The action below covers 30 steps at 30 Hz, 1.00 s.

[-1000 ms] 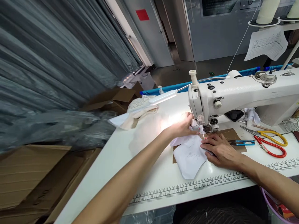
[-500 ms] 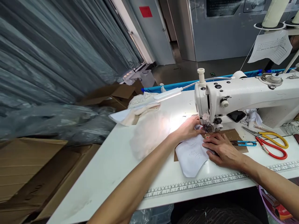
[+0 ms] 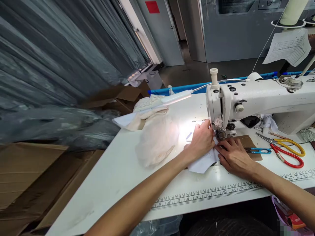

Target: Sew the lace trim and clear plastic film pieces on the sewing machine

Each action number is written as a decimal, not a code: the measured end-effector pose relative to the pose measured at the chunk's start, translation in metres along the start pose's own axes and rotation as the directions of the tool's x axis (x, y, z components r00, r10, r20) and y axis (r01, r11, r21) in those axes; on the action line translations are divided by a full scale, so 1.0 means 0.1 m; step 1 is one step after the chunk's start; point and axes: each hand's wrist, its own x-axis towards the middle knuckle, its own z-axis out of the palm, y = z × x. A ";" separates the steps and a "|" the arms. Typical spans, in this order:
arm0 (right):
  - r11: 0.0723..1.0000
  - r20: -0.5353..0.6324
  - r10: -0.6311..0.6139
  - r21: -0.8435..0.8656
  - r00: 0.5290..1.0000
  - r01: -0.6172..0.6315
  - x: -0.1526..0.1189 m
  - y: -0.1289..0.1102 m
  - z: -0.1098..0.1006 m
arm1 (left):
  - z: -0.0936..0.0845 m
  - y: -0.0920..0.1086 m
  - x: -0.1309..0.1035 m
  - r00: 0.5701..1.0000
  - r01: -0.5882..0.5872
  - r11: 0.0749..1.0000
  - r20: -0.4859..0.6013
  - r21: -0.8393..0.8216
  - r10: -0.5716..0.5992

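Observation:
A white fabric piece (image 3: 202, 163) lies under the needle area of the white sewing machine (image 3: 256, 98). My left hand (image 3: 203, 139) is closed on its upper part, just left of the presser foot (image 3: 220, 133). Its fingers bunch together and partly hide the cloth. My right hand (image 3: 235, 157) rests palm down at the fabric's right edge, fingers spread a little and fingertips by the presser foot. Beneath the work shows a brown board (image 3: 248, 144).
Right of my hand lie blue thread snips (image 3: 259, 150) and scissors with red and yellow handles (image 3: 287, 149). Sheer pale fabric (image 3: 157, 141) sits on the left under a lamp (image 3: 177, 97). A printed ruler (image 3: 209, 195) runs along the table's front edge.
The white fabric has turned and shifted up, its lower end now higher. My left hand has rotated and closed more tightly beside the presser foot. My right hand has barely moved.

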 end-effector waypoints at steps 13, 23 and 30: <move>0.991 -0.075 0.087 -0.097 0.993 -0.094 0.06 -0.11 0.06 | 0.39 -0.28 0.08 0.977 -0.129 0.902 -0.207 -0.412 0.045; 0.909 0.174 -0.049 0.415 0.984 -0.028 0.15 0.36 -0.37 | 0.47 -0.41 0.13 0.937 -0.309 0.793 -0.309 -0.526 0.160; 0.813 0.077 0.493 0.314 0.866 -0.491 0.25 0.22 -0.20 | 0.53 -0.38 0.10 0.916 -0.333 0.823 -0.364 -0.459 0.168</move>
